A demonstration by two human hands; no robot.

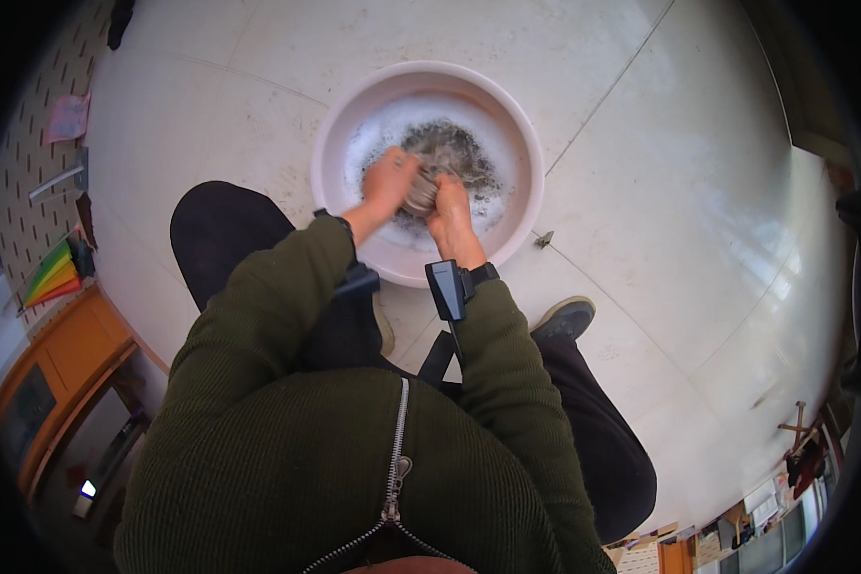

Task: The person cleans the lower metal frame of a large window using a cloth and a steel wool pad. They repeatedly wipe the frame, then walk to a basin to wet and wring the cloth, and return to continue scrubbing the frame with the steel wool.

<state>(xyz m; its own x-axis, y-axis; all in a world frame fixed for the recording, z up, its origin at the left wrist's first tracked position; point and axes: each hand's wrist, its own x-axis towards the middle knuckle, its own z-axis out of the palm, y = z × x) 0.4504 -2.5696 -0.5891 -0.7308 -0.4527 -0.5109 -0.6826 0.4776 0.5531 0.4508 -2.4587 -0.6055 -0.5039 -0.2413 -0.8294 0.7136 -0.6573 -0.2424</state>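
Observation:
In front of me a pale pink round basin [533, 168] stands on the floor, with white suds [369, 129] and murky grey water [452, 140] inside. Over the water my left hand [389, 183], slightly blurred, grips one side of a wet grey-brown item [421, 195], probably cloth. My right hand [450, 214] has hold of the other side, thumb on top. The item is bunched between both hands, and its lower part cannot be told from the dark water. Dark devices are strapped at both wrists; the right one [446, 289] shows plainly.
Light floor tiles [660, 237] surround the basin. A small scrap [544, 240] lies just right of its rim. My shoe [568, 318] is close by on the right. Orange wooden furniture [79, 351] and a rainbow-coloured fan-shaped thing [54, 276] are at the left.

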